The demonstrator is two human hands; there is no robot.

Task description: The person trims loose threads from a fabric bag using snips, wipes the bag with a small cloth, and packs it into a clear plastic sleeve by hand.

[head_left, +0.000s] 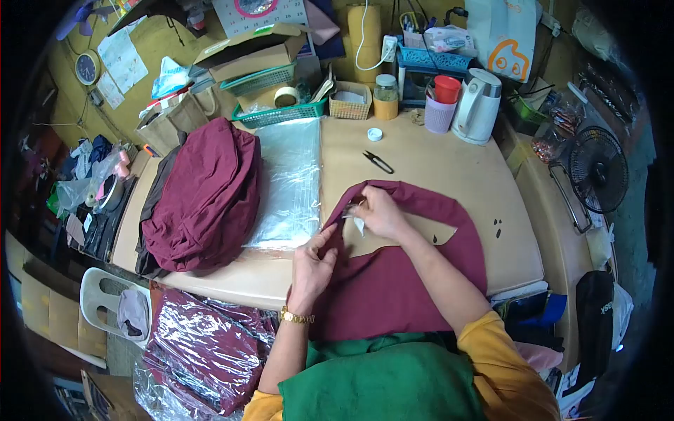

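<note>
A maroon garment [400, 291] lies spread in front of me, its long band curving into an open loop on the far side. My left hand [313, 272] is closed on the left edge of the loop, with thumb and fingers pinching the cloth. Inside the loop, my right hand [383, 214] has its fingers closed at the band's upper left. A small white tag [359, 224] hangs just below those fingers; a little shiny bit beside them is too small to make out. Beyond the loop, black thread snips [379, 162] rest on the table.
Folded maroon cloth [203, 196] is piled at left beside a stack of clear plastic bags [284, 182]. Along the back stand a green basket [281, 112], a jar [385, 98], a purple cup [439, 116] and a white kettle [477, 105]. Plastic-wrapped maroon packs [207, 347] sit lower left.
</note>
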